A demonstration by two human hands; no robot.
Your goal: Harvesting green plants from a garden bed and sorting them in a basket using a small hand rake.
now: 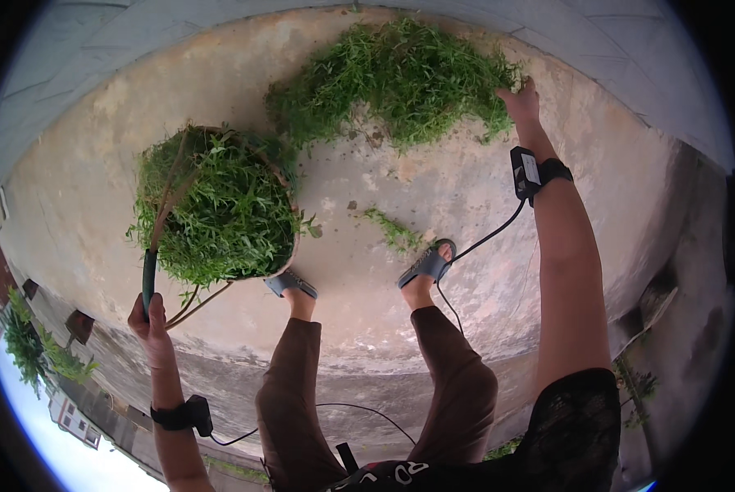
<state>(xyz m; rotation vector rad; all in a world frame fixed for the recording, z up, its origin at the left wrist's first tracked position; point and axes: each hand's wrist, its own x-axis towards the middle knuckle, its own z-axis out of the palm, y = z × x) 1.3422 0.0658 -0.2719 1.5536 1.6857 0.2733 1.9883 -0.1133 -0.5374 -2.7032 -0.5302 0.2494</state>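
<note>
Left hand (150,321): fingers curled closed around the dark green, tube-like sleeve (149,279) on the thin brown handle (164,217) of a round, brown-rimmed basket (294,248). Basket stands on the pale, stained concrete ground (343,312), left of centre, heaped with green, narrow-leaved cut stems (220,205).

Right hand (523,102): arm outstretched, thumb and fingers spread apart at the right edge of a broad, loose green pile of leafy stems (408,78). Cannot tell whether the fingertips touch any leaves. Pile lies on the ground beyond the basket, to its right.

1 small green sprig (393,232) lies near the right foot. 2 dark grey open-toed sandals (425,266) worn. 1 black strapped device (525,174) on each wrist, cabled.
</note>
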